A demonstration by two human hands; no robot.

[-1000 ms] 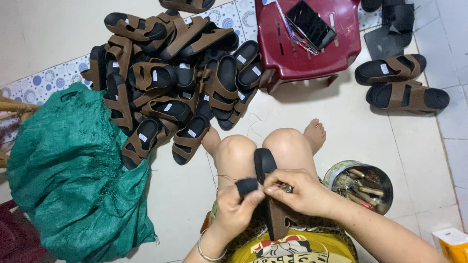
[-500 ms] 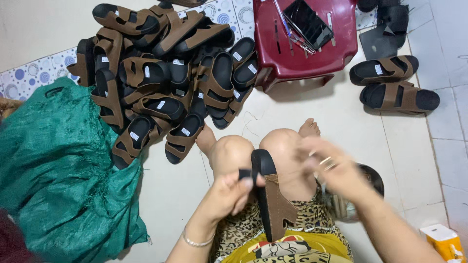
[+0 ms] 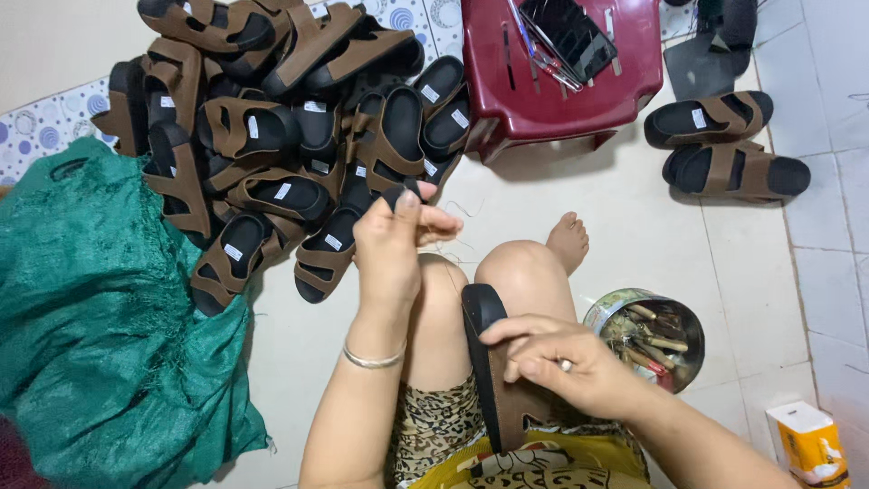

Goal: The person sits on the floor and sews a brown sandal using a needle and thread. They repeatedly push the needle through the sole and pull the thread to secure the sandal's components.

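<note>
A black-soled brown sandal [image 3: 493,389] lies lengthwise on my lap, between my bare knees. My right hand [image 3: 552,362] grips its edge near the middle, and a small shiny bit shows between the fingers. My left hand [image 3: 394,244] is lifted above my left knee with the fingertips pinched together. A thin thread [image 3: 455,243] trails from them. Just beyond that hand is the near edge of a big pile of brown and black sandals [image 3: 272,136].
A green woven sack [image 3: 100,344] lies at the left. A dark red plastic stool [image 3: 552,100] at the top carries a phone [image 3: 568,34]. A pair of sandals [image 3: 724,145] rests at the right. By my right knee are a round tin of tools [image 3: 656,335] and a small carton [image 3: 808,444].
My left hand has let go of the sandal's strap and risen toward the pile, pulling a thread. My right hand swung out toward the tin and came back onto the sandal.
</note>
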